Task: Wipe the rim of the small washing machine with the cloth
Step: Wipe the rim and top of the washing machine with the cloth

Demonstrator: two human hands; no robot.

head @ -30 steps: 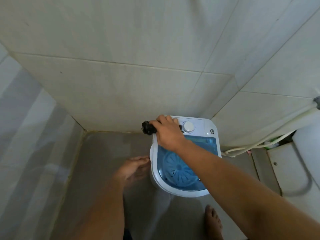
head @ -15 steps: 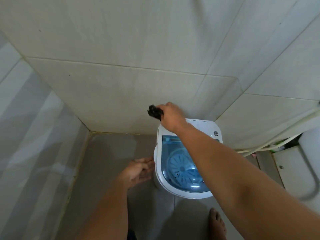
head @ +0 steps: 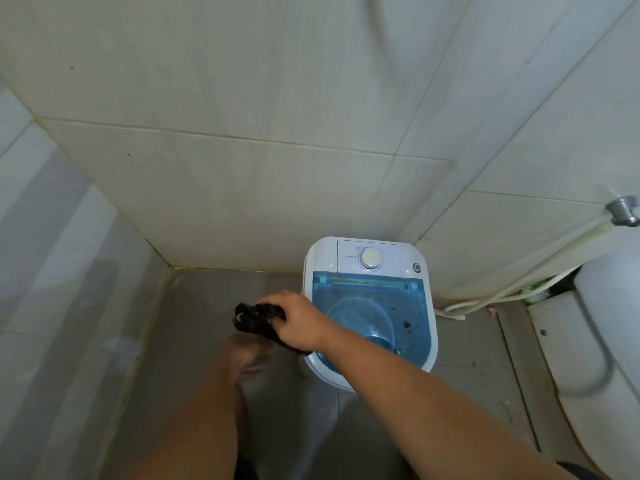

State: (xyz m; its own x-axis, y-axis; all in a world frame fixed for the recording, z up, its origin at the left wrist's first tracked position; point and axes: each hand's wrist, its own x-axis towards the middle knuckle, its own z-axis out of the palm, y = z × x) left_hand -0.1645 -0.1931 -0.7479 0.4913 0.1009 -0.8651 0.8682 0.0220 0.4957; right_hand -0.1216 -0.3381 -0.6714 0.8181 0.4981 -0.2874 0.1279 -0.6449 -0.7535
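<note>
Tiled corner, right hand [head: 298,320] gripping cloth [head: 254,318] beside washing machine [head: 372,306] left rim

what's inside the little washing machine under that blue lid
Through the see-through blue lid of the washing machine you can see a round drum bottom and a few dark specks. The right hand and forearm cover the near left part.
</note>
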